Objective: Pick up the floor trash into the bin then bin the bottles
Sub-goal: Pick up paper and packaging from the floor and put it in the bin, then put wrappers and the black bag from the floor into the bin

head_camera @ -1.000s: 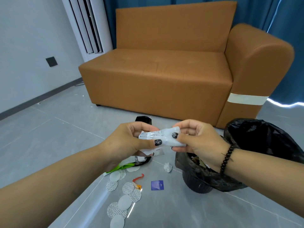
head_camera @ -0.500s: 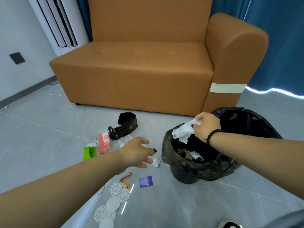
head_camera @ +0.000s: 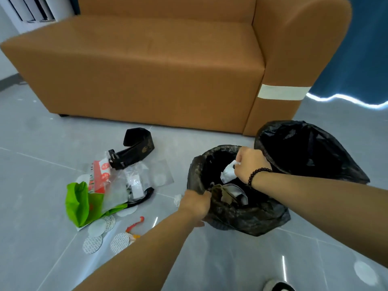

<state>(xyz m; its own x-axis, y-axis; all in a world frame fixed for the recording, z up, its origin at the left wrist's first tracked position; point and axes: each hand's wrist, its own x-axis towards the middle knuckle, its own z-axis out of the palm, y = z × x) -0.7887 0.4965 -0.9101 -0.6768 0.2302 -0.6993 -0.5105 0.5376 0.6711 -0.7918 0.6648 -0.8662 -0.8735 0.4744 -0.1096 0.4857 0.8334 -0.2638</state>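
Bin [head_camera: 237,215], lined with a black bag, stands on the grey floor [head_camera: 42,238] before the sofa [head_camera: 147,70]. The right hand [head_camera: 251,165] pinches a crumpled white wrapper [head_camera: 227,175] over its mouth; the left hand [head_camera: 196,203] grips the liner's near rim. Bare floor lies in front. Leftward litter: green bag [head_camera: 78,203], red-and-white packet [head_camera: 99,175], black band [head_camera: 134,151] with unreadable gold print.

The left hand [head_camera: 196,203] hides its fingertips against the black plastic bin liner [head_camera: 235,217]. The right hand [head_camera: 251,164] covers most of a crumpled white wrapper [head_camera: 227,175]. A shoe [head_camera: 277,286] is cut off by the bottom edge.
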